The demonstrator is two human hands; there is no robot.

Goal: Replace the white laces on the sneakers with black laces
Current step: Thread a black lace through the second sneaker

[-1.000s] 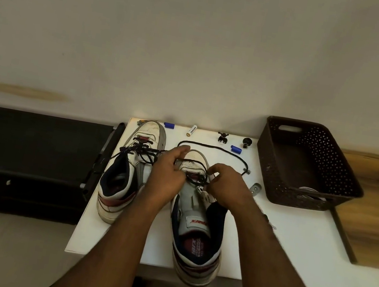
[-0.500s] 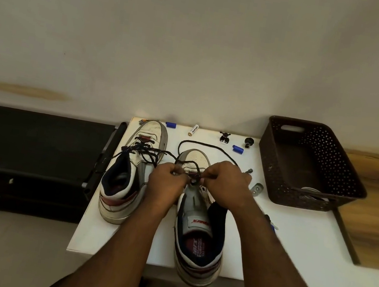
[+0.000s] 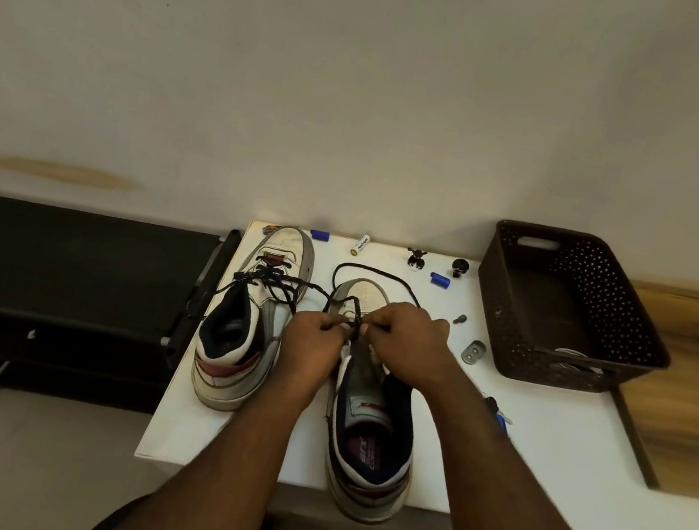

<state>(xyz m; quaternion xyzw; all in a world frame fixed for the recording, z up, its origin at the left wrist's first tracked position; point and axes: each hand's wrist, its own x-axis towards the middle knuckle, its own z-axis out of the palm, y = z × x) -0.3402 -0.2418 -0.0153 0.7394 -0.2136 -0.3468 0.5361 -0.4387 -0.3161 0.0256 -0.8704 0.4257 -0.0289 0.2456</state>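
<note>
Right sneaker, heel toward the viewer and overhanging the near edge of the white table, with a black lace looping past its toe. Left hand and right hand meet over the eyelets, fingers curled, each pinching the black lace at the tongue. Left sneaker stands just beside it, already threaded with a black lace. Dark perforated basket at the table's right holds something pale in its near corner, too indistinct to name. Along the far edge lie small blue cylinders, a white battery and small black parts. Left of the table, a black bench; behind, a plain wall.
</note>
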